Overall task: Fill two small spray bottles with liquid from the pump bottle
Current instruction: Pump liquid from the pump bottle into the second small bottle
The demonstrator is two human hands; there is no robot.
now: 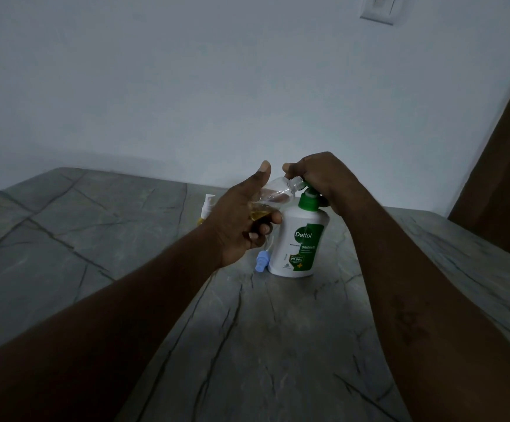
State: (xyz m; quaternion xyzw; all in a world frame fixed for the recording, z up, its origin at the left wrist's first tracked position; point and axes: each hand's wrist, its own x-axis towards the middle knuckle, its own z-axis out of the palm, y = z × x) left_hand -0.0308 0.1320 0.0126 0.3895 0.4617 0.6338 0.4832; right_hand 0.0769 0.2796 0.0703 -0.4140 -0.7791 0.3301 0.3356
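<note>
Mid-fill — the left hand [241, 220] grips the tilted, part-filled spray bottle [281, 193] at the spout of the pump bottle [299, 242] standing on the worktop [247, 330], the right hand [317, 175] curled over its pump — next it likely needs steady presses, mouth aligned.

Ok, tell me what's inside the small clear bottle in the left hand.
Yellow liquid pools at the low end of the tilted small clear bottle; its upper part looks empty. The left hand covers the base, so the full level is hidden.

Clear spray bottle [281, 193] tilts, mouth beside the upright pump bottle [302, 239].
</note>
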